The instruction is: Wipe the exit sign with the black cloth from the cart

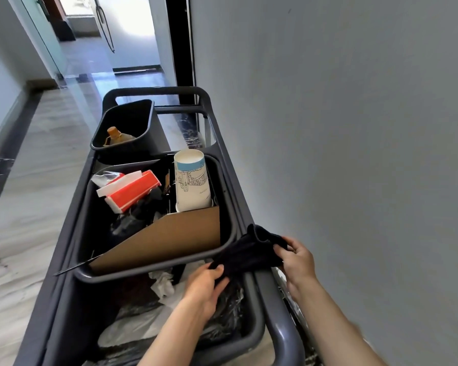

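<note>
A black cloth [249, 253] is stretched between both my hands above the right rail of a dark grey cart [224, 133]. My left hand [205, 289] pinches the cloth's lower left end over the nearest bin. My right hand [298, 260] grips its upper right end, close to the wall. The cloth is bunched and folded, with one end sticking up. No exit sign is in view.
The cart holds three dark bins: a far one [146, 125] with a bottle, a middle one [230, 233] with a paper cup [192, 180], cardboard [169, 240] and a red tissue pack [131, 190], a near one with plastic bags. A grey wall [354, 128] runs along the right; the corridor floor lies left.
</note>
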